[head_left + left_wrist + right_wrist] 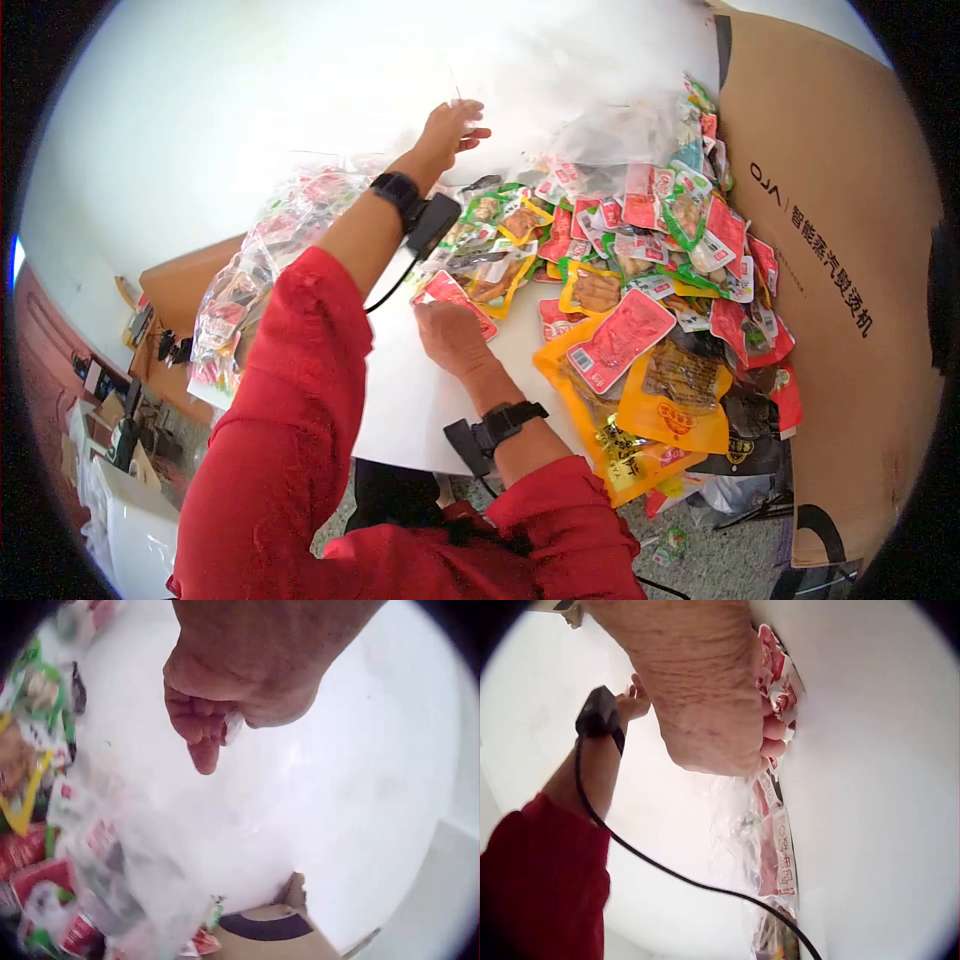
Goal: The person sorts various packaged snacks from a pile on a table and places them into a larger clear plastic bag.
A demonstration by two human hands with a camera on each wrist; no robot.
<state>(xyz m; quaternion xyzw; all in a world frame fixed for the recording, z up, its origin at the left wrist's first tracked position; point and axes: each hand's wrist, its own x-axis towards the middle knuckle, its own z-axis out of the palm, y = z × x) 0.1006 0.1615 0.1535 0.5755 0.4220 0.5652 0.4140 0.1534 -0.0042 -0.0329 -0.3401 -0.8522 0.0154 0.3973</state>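
My left hand [450, 135] reaches out over the white table beyond the packets. In the left wrist view a small whitish, see-through scrap of plastic [234, 727] shows between its thumb and fingers, most of it hidden by the hand. Closer to me, my right hand [455, 335] grips the near edge of a red-and-white food packet [462, 293]. Its curled fingertips [774, 729] show against the packet in the right wrist view. Just beyond lie yellow-edged and green-edged food pouches [495, 270].
A heap of sealed food packets [640, 240] covers the table's right side, with large yellow pouches [680, 400] at its near edge. Clear bags of packets [290, 230] stand at the left. A tall cardboard box [830, 250] walls off the right. A cable [682, 879] trails from the left wrist camera.
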